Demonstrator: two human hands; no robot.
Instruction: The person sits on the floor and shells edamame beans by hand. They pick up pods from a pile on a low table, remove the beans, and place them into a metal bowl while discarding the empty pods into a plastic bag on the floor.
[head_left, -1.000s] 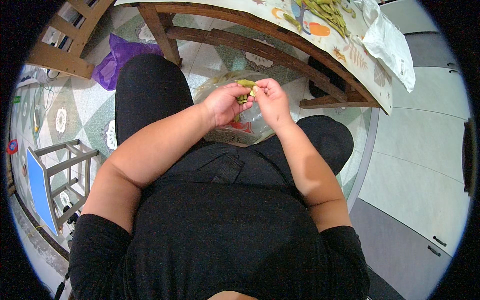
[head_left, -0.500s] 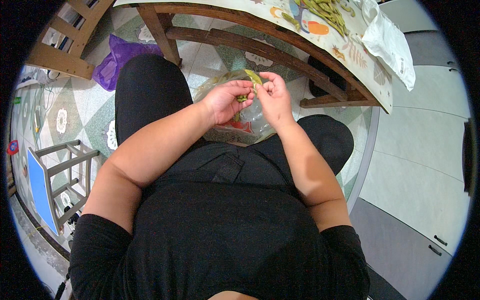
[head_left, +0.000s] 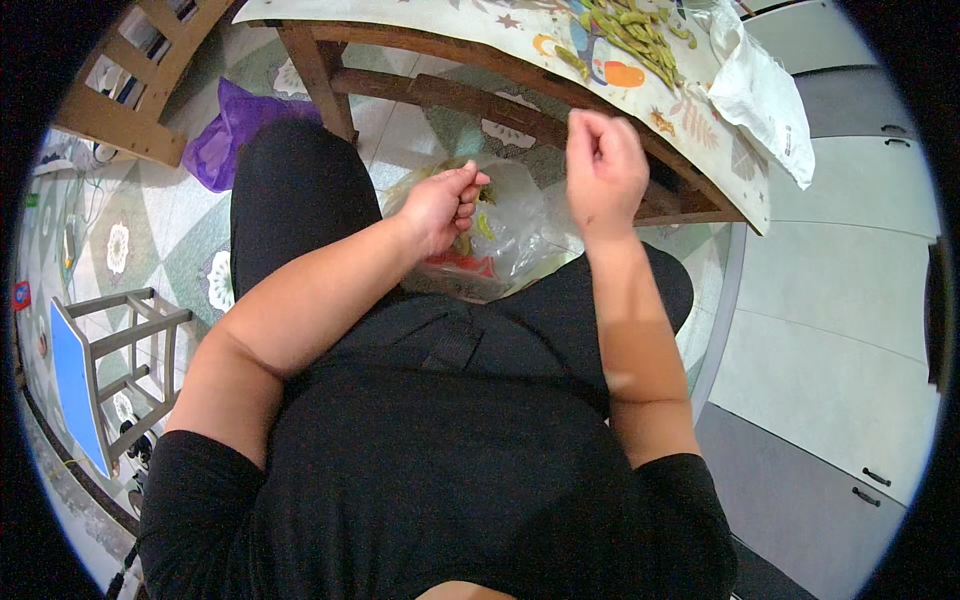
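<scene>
Partway, I'd judge: loose green bits point(head_left: 485, 226) in clear bag point(head_left: 525, 215) below table point(head_left: 440, 18), pod pile point(head_left: 640, 45) left on table, left hand point(head_left: 445, 207) curled below table's near edge, right hand point(head_left: 608, 172) closed near that edge, can't tell if either pinches anything.

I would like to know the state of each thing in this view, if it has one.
left hand: fingers curled, contents hidden
right hand: fingers curled, raised near the table edge
clear plastic bag: open, with green pieces inside
long green pods: heaped loosely
white plastic bag: crumpled, overhanging the table edge
purple plastic bag: crumpled, on the floor
pale cabinet doors with black handles: shut
</scene>
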